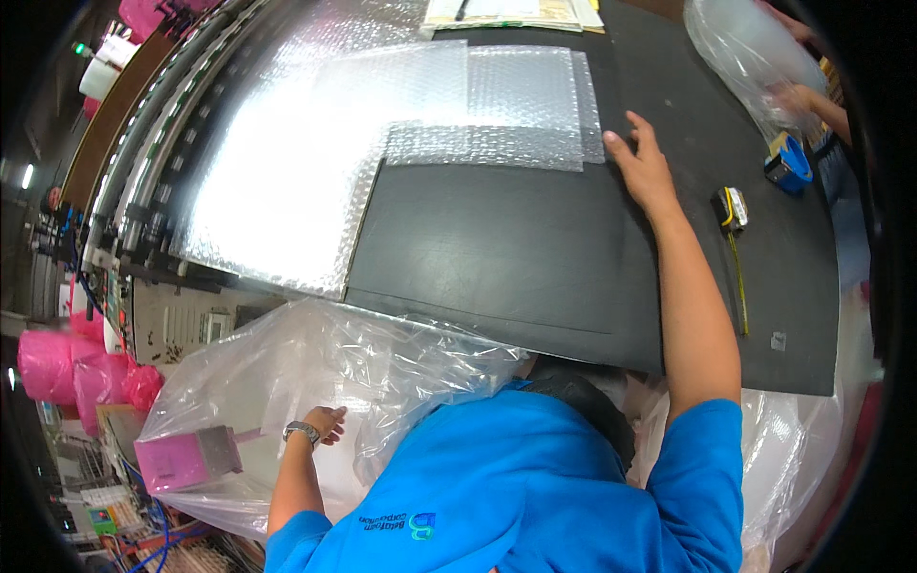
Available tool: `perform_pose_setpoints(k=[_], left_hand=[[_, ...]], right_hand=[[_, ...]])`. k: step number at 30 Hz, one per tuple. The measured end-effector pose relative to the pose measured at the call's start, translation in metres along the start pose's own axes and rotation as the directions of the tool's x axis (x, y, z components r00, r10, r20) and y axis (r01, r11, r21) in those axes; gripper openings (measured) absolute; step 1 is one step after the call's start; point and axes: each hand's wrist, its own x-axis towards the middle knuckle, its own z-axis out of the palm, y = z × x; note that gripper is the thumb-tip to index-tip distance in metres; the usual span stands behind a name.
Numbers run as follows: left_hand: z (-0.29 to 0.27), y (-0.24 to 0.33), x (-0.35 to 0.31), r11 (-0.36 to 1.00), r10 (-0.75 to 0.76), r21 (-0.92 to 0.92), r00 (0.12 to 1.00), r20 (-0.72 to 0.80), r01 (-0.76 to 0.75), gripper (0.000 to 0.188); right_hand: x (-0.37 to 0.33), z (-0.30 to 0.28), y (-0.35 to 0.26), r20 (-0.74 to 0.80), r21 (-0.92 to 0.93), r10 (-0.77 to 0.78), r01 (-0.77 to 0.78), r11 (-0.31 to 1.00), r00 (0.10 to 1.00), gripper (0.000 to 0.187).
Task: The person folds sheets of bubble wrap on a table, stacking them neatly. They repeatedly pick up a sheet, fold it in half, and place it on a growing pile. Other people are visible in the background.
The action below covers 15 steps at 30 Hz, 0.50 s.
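My right hand (642, 164) reaches over the dark tabletop (497, 258) with its fingers apart. It is beside the right edge of several clear bubble wrap sheets (525, 105), and nothing shows in its grasp. Whether a fingertip touches the sheets, I cannot tell. Lower, off the table's near edge, my left hand (327, 426) hangs with loosely bent, parted fingers and a watch on the wrist. Around it is a large clear plastic bag (401, 372). A wide, shiny length of bubble wrap (277, 181) covers the table's left part.
A roller machine (143, 191) borders the left side. On the right are a tape measure (732, 208) with its yellow blade out and a blue tape dispenser (789, 164). A co-worker's hand (798, 100) handles clear plastic (750, 57). Papers (516, 13) lie at the far edge.
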Motion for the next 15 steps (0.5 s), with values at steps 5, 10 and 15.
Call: perform_pose_setpoints(k=[5,10,15], left_hand=[[-0.004,0.088,-0.07,0.88,0.388,0.198,0.893,0.227,-0.432,0.053],[0.016,0.136,-0.087,0.568,0.432,0.51,0.761,0.483,-0.646,0.064],[0.06,0.139,-0.095,0.593,0.581,0.442,0.737,0.345,-0.673,0.043]], right_hand=[[0.026,0.017,-0.01,0.044,-0.246,0.046,-0.034,0.969,0.998,0.071],[0.02,0.029,-0.022,-0.022,-0.266,0.015,-0.02,0.964,1.0,0.069],[0.009,0.024,-0.029,0.084,-0.178,-0.035,0.049,0.983,0.996,0.067]])
